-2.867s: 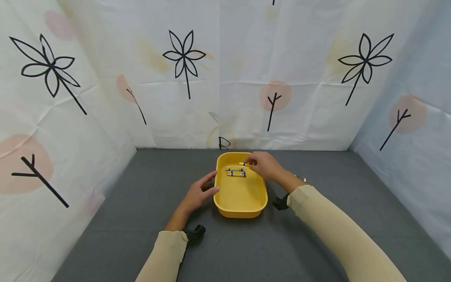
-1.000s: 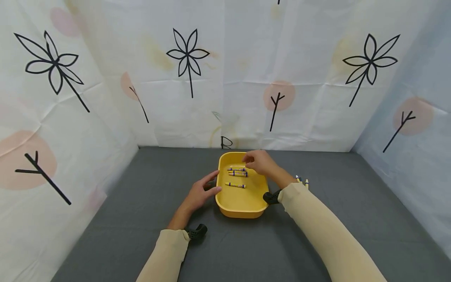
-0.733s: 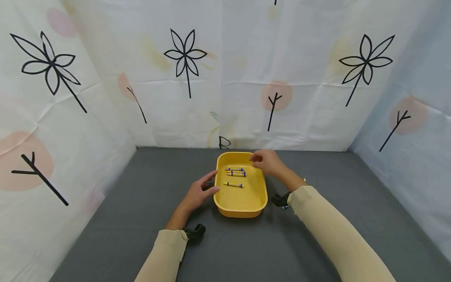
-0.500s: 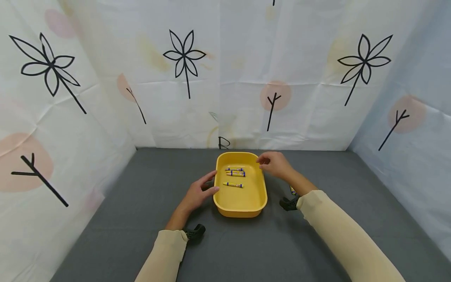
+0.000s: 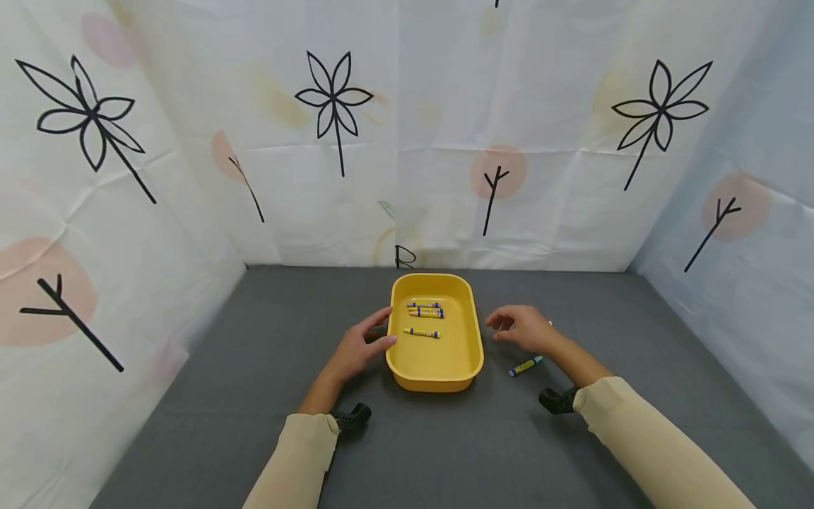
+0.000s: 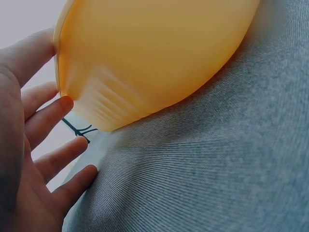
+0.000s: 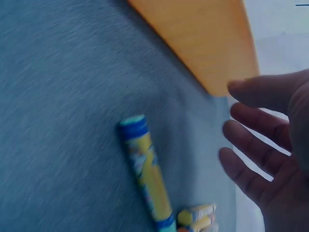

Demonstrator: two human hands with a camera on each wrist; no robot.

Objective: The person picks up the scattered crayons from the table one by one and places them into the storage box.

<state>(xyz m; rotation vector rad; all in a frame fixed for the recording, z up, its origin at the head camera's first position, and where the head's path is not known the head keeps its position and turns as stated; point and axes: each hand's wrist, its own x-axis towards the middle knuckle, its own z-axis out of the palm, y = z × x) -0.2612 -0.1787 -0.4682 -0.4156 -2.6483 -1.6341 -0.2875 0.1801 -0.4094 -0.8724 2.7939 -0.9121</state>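
In the head view a yellow plastic tray (image 5: 439,360) stands on the grey cloth. Several yellow-and-blue crayons lie in it, including a lone crayon (image 5: 422,333) nearer the front. My left hand (image 5: 356,353) touches the tray's left side, thumb and fingertips at the rim, the other fingers loosely extended. To the right of the tray is my right hand (image 5: 521,329), apart from it and holding nothing. Just below this hand a teal-tipped crayon (image 5: 526,365) lies on the cloth. More crayons (image 7: 198,217) show at the bottom of the right wrist view, mostly hidden by the hand in the head view.
Grey cloth (image 5: 267,318) covers the table. White fabric (image 5: 439,106) printed with black leaf outlines and peach circles rises behind it and along both sides. Dark wrist cameras (image 5: 558,401) are worn at both wrists.
A crayon now lies toward the tray's front, where there was none 2.9 s ago. My right hand has left the tray, moving right and nearer, uncovering the teal-tipped crayon. My left hand stays put.
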